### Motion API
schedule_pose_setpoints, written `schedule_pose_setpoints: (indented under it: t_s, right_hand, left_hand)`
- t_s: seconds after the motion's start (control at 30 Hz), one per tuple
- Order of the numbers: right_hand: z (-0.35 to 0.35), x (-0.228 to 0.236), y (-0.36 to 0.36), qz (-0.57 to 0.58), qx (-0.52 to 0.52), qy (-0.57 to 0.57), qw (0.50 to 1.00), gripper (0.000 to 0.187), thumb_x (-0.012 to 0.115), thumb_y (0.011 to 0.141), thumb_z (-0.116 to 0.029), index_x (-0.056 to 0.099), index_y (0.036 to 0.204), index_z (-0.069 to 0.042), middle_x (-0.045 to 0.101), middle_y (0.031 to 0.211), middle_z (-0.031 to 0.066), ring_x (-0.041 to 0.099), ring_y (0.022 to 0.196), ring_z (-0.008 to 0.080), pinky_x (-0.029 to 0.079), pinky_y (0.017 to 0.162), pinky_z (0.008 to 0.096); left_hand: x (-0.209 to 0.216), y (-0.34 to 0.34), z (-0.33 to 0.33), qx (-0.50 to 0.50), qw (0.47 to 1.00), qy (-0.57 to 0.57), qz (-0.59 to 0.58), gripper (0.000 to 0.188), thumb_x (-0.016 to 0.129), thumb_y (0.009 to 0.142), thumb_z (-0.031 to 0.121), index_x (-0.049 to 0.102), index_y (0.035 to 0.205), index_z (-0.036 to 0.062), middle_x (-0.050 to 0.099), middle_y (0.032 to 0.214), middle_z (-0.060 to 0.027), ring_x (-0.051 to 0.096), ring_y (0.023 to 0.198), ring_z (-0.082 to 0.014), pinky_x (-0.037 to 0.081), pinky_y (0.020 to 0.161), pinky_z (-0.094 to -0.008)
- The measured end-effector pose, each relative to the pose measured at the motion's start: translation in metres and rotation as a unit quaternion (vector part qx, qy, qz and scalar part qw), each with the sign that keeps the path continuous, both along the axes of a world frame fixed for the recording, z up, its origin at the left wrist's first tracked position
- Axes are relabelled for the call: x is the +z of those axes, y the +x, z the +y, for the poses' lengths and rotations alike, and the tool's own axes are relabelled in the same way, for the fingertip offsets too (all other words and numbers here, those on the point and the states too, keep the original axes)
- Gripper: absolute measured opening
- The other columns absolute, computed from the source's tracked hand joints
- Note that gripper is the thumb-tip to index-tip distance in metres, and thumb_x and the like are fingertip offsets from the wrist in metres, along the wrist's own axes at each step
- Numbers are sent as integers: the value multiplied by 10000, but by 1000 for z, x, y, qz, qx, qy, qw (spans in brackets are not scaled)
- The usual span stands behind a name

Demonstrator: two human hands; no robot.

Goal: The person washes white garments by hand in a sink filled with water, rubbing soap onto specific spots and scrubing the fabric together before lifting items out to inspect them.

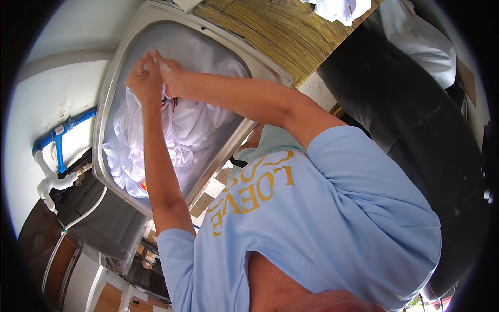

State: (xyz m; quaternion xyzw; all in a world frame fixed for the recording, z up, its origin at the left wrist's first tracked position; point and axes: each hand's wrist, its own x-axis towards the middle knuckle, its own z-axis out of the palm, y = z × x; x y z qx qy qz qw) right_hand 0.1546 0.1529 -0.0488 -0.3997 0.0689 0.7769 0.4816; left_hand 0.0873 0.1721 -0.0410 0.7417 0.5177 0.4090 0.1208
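A wide basin [270, 70] with a pale rim holds cloudy water and a heap of wet white cloth. My left hand [144, 83] and my right hand [170, 75] meet above the far part of the heap, fingers closed and pressed together. Both grip a bunched part of a white garment [182, 127], which hangs from them into the pile. Dark and reddish striped trim shows on the garment just below my hands. Lower down, beside my left forearm, a small red and yellow patch is on the cloth. The fingertips are partly hidden by one another.
Left of the basin, a white plastic faucet [52, 182] joins a blue pipe [62, 130] on the pale wall. A thin white hose [86, 216] runs below it. A wood-patterned surface [270, 34] and a large black covered object [400, 104] stand to the right, with white cloth nearby.
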Motion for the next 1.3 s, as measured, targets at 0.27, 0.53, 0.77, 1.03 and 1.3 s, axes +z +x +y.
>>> schedule_pose_setpoints:
  t_s: [0.27,0.53,0.77,1.03,1.3]
  right_hand:
    - [6,-56,9,95,-55,122,986,472,531,851,-590,564,1002,-144,589,995,25,557,892,128,448,729,322]
    - [13,-86,17,142,-63,215,964,452,560,840,-574,531,806,-125,581,755,22,576,700,179,473,623,344]
    - [6,-2,5,-6,-13,35,999,664,451,891,-578,425,1282,-43,523,1252,166,569,1080,327,457,886,492]
    - [6,7,10,-21,-15,12,1000,527,514,865,-570,529,1023,-67,608,1070,108,599,969,294,448,896,498]
    - [9,-35,16,39,1,117,992,469,479,877,-582,563,836,-122,600,766,18,600,694,184,513,656,375]
  left_hand:
    - [4,36,-28,-69,996,50,-4,294,640,820,121,507,581,14,464,509,-171,376,409,-294,347,419,-339]
    - [-3,45,-21,-66,996,59,-25,283,655,814,139,512,594,33,456,498,-137,418,441,-247,359,441,-343]
    - [1,-32,13,31,939,-159,-304,463,663,872,267,409,511,128,352,517,101,269,470,-8,165,408,-229]
    - [3,-34,7,7,893,-207,-399,470,615,902,331,411,524,142,349,512,105,252,461,-6,160,417,-217]
    - [17,15,-28,-20,980,-50,-194,392,642,870,242,509,556,49,465,493,42,353,431,-99,281,424,-259]
